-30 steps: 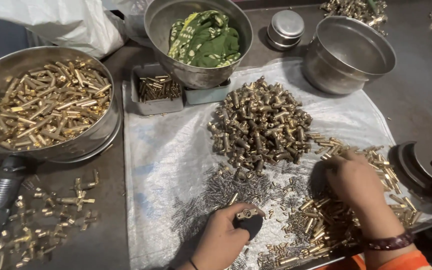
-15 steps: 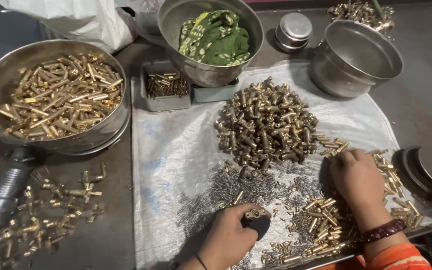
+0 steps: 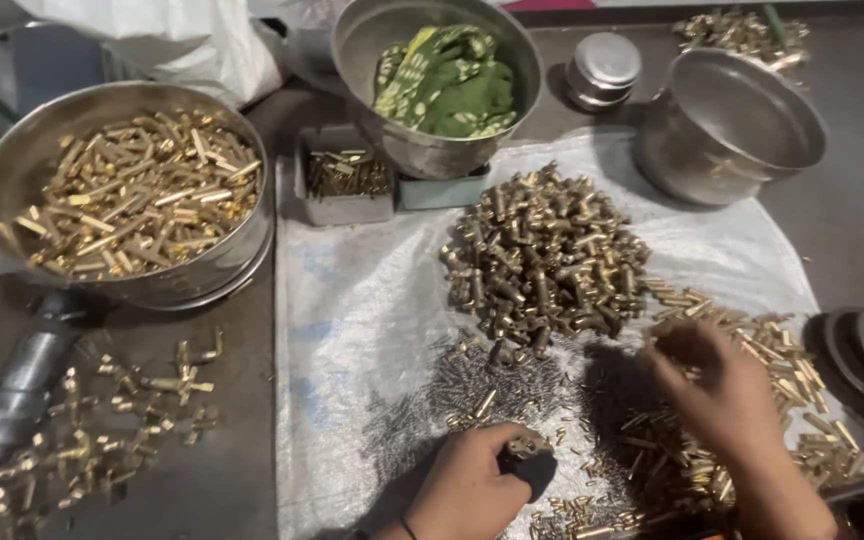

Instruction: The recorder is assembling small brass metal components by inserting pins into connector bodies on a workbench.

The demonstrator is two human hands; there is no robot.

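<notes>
Leftmost, at the lower left of the frame, loose brass fittings (image 3: 112,420) lie scattered on the dark worktop (image 3: 232,470), with a grey metal tool (image 3: 17,395) lying slanted at the frame edge beside them. Above them, at the upper left, a wide steel pan (image 3: 12,180) is heaped with long brass pins (image 3: 137,190), and a white plastic bag (image 3: 172,40) sits behind it.

Further right, a white woven sheet (image 3: 352,300) covers the worktop. At its top edge stands a small grey tray (image 3: 342,208) holding thin brass pieces, and just beside it a steel bowl (image 3: 372,50) with a green patterned cloth (image 3: 447,85) inside. Below, at the bottom centre, the left hand (image 3: 467,490) rests on the sheet among a spread of small grey screws (image 3: 472,385); its fingers are curled closed around a small brass part (image 3: 524,447) pinched at the fingertips.

Centre right, a big pile of stubby brass fittings (image 3: 542,260) sits on the sheet. Lower right, the right hand (image 3: 727,400) lies palm-down over a scatter of short brass pins (image 3: 792,360), fingers bent into them; whether its grip holds anything cannot be told. At the upper right stand an empty steel pot (image 3: 732,130) and a small round steel tin (image 3: 602,68).
</notes>
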